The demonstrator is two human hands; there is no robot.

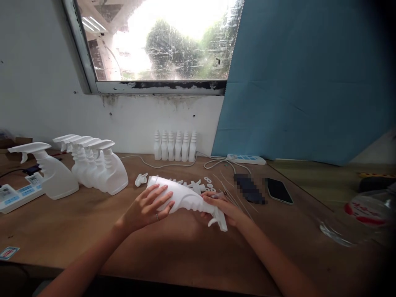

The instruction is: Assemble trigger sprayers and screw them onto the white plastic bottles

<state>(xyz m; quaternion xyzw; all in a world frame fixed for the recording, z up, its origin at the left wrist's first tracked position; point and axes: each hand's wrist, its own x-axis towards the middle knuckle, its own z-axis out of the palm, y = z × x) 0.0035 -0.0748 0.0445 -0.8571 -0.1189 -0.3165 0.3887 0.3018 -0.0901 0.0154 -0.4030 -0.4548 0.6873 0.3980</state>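
Note:
A white spray bottle (pixel 185 197) lies tilted on its side in the air over the brown table, its base to the left and its trigger head to the right. Around the bottle's body wraps my left hand (pixel 154 202), a ring on one finger. My right hand (pixel 221 206) grips the neck where the trigger head joins; some of its fingers are hidden behind the bottle. Just beyond the bottle lie loose white trigger heads (pixel 196 186), partly covered by it, and small white rings (pixel 209 185). Thin tubes (pixel 236 198) lie beside my right hand.
Several white spray bottles with heads (pixel 114 173) stand at the left, near a power strip (pixel 21 196). Headless bottles (pixel 178 146) line the wall. A second power strip (pixel 246 159), a phone (pixel 279 190) and a clear plastic container (pixel 355 218) are at the right.

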